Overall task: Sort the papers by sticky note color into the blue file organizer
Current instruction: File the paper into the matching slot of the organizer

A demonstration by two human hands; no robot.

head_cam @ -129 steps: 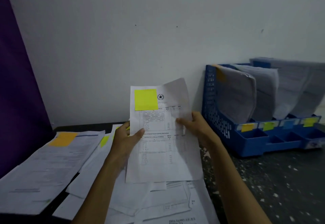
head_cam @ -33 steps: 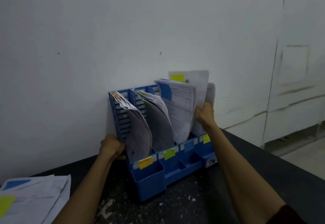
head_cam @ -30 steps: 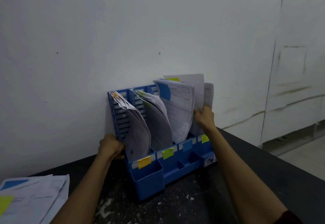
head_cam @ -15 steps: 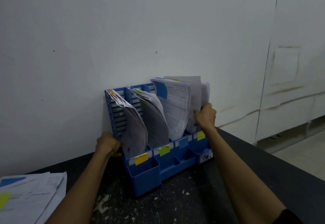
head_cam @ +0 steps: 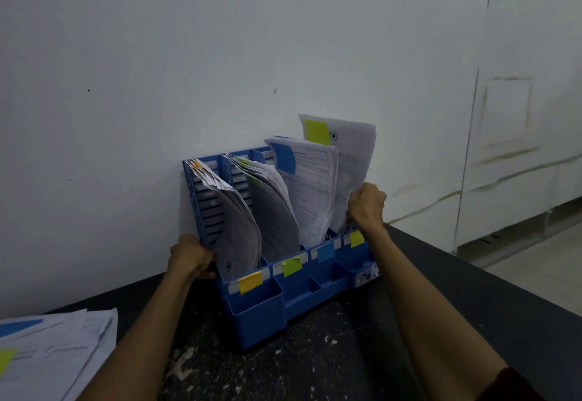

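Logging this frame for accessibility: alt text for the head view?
A right hand grips a paper with a yellow sticky note in the rightmost slot of a blue file organizer; the left hand grips its left wall.

blue file organizer (head_cam: 255, 315): upright on the bench at centre, four slots tagged orange, green, blue, yellow from 9 to 3 o'clock.
filed papers (head_cam: 242, 227): curled sheaves in the slots.
yellow-note sheet (head_cam: 356, 161): tallest, in the 3 o'clock slot, gripped by the right hand (head_cam: 365, 203).
loose papers (head_cam: 53, 353): flat pile at 8 o'clock.
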